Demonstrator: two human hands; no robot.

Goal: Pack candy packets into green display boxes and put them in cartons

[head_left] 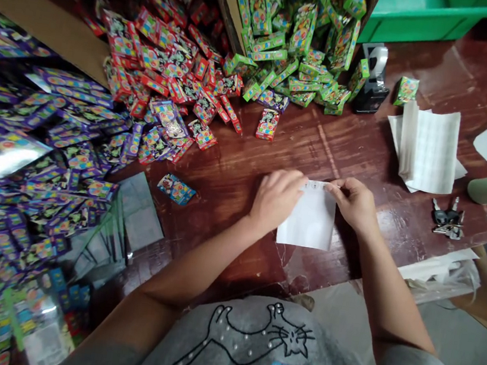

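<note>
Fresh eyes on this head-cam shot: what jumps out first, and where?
First, the heaps of small bright packs: purple packs down the left, red packs at upper left, green packs at top centre. Then the white sheet on the dark red table, with the left hand and right hand at its far corners.

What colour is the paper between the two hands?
The paper is white, best seen in the head view.

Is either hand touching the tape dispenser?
No, the left hand and right hand are on the white paper; the tape dispenser stands apart.
</note>
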